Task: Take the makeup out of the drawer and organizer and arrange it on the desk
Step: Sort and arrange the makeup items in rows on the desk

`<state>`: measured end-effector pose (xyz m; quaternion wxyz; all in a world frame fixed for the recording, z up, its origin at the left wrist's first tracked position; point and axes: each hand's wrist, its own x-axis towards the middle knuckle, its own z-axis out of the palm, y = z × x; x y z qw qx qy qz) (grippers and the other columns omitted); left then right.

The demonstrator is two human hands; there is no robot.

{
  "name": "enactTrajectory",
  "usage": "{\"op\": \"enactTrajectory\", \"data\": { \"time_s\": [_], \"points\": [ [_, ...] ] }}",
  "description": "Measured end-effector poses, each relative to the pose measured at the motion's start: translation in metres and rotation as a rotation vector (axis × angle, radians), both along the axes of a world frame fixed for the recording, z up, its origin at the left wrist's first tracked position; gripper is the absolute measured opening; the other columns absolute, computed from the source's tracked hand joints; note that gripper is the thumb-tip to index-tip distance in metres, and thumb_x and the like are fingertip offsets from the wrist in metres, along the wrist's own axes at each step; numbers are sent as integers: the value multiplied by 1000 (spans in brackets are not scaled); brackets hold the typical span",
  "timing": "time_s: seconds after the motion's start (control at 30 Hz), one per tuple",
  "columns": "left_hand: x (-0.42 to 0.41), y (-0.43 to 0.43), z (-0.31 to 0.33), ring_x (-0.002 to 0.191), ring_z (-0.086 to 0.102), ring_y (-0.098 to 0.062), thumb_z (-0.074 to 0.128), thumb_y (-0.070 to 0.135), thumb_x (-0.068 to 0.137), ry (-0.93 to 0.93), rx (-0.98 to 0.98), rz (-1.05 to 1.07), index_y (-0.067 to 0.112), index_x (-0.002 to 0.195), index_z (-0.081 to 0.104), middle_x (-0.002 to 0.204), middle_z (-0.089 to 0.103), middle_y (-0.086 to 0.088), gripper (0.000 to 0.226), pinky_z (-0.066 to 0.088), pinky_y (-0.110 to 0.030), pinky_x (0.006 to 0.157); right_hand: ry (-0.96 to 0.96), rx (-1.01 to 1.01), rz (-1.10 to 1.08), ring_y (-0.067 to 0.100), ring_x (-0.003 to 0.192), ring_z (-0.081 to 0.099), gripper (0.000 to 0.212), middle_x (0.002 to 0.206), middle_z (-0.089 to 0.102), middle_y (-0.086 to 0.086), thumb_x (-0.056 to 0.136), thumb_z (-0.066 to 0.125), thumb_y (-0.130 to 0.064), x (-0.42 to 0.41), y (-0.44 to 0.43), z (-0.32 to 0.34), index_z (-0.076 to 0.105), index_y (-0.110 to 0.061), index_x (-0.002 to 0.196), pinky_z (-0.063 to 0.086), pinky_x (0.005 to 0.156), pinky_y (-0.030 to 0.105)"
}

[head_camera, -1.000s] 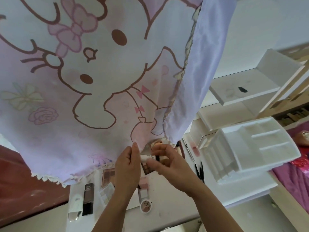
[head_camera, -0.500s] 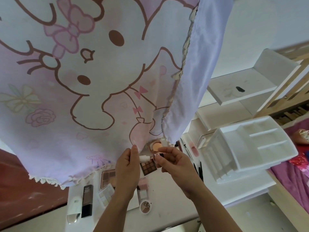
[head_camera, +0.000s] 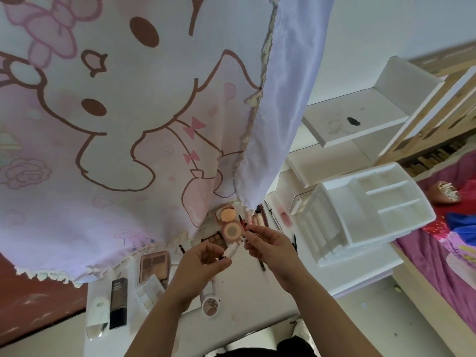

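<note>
Over the white desk (head_camera: 257, 315) my left hand (head_camera: 199, 264) pinches one end of a small white makeup tube (head_camera: 231, 250). My right hand (head_camera: 270, 244) pinches its other end, near the dark cap. Laid out on the desk are an open cushion compact (head_camera: 228, 222), a brown eyeshadow palette (head_camera: 215, 239), a beige palette (head_camera: 154, 264), a pale palette (head_camera: 149, 295), a black tube (head_camera: 118, 302), a white bottle (head_camera: 97, 318), a round blush pot (head_camera: 210, 306) and several pencils (head_camera: 269, 215). The white organizer (head_camera: 371, 215) stands to the right, its compartments bare.
A pink cartoon-print curtain (head_camera: 128, 124) hangs over the desk's far side and hides part of it. White shelves (head_camera: 355, 117) are on the wall at right. A bed with pink and red covers (head_camera: 450, 240) lies at far right.
The camera has tilted down and nearer. Both hands have dropped a little towards the desk, and the tube now slants between them instead of lying level.
</note>
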<state>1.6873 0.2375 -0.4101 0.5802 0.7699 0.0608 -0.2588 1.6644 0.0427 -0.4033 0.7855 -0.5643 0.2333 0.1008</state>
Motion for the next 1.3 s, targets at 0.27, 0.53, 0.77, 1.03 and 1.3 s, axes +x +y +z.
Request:
{"op": "enactTrajectory", "data": {
  "time_s": [0.27,0.53,0.77,1.03,1.3],
  "points": [
    [-3,-35,-69,75,66,-6,75,16,84,25,223,-35,19,102,72,90,74,3,19,49,-14,67,198,-158,78,19,97,72,42,107,71,3,91,71,-30,-4,-28,-65,58,-20,130,59,87,30],
    [-19,-79,-147,63,61,-13,72,15,82,296,219,308,4,90,72,66,69,-2,13,48,-21,57,410,-503,355,19,111,61,56,123,62,0,92,65,-33,-31,-58,-138,49,-16,143,50,102,41],
    [-6,-111,-170,56,56,-11,70,18,82,299,269,404,4,87,72,63,67,-1,15,33,-12,39,350,-628,578,10,114,54,46,140,55,-1,100,51,-22,-32,-70,-160,44,-21,146,37,96,19],
    [-14,-86,-161,82,67,-18,65,40,87,219,334,376,21,101,67,93,71,3,23,57,-33,77,320,-722,554,9,99,57,35,122,64,-2,97,55,-22,-26,-57,-166,56,-22,132,41,87,21],
    [-54,19,-152,82,63,-16,55,16,94,-2,644,252,20,96,67,94,67,0,13,42,-29,71,157,-784,717,10,95,58,30,105,61,-6,93,58,-21,-10,15,-168,60,-25,122,44,83,21]
  ]
}}
